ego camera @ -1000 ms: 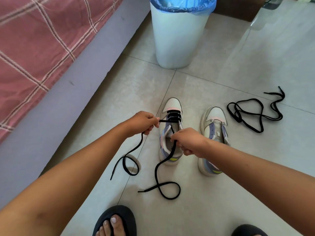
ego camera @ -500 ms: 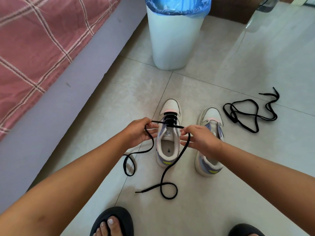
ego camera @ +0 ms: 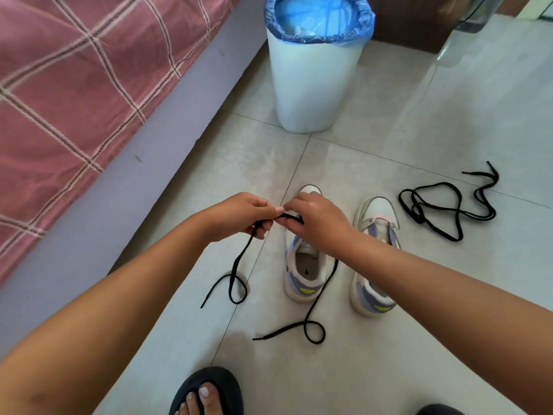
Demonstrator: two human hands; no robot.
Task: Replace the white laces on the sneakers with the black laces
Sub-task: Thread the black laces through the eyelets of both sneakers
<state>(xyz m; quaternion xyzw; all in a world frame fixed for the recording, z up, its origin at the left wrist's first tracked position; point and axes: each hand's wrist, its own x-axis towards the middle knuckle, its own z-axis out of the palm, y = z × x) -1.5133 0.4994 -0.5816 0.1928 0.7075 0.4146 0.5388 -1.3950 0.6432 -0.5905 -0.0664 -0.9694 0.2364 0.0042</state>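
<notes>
Two white and lilac sneakers stand side by side on the tiled floor, the left sneaker (ego camera: 303, 271) and the right sneaker (ego camera: 377, 223). A black lace (ego camera: 239, 265) runs through the left sneaker's front eyelets, and both its ends trail on the floor. My left hand (ego camera: 242, 215) pinches one strand of it just left of the shoe's toe. My right hand (ego camera: 317, 220) hovers over the front of the same shoe, its fingers curled on the lace next to my left fingertips and hiding the eyelets. A second black lace (ego camera: 446, 206) lies loose to the right of the sneakers.
A white bin (ego camera: 314, 70) with a blue liner stands behind the shoes. A bed with a pink checked cover (ego camera: 74, 94) and a grey base runs along the left. My foot in a dark sandal (ego camera: 209, 393) is at the bottom edge.
Both hands have come together over the left sneaker's toe. My right hand moved left and forward across the shoe, and the lace strand on the right now hangs behind my wrist.
</notes>
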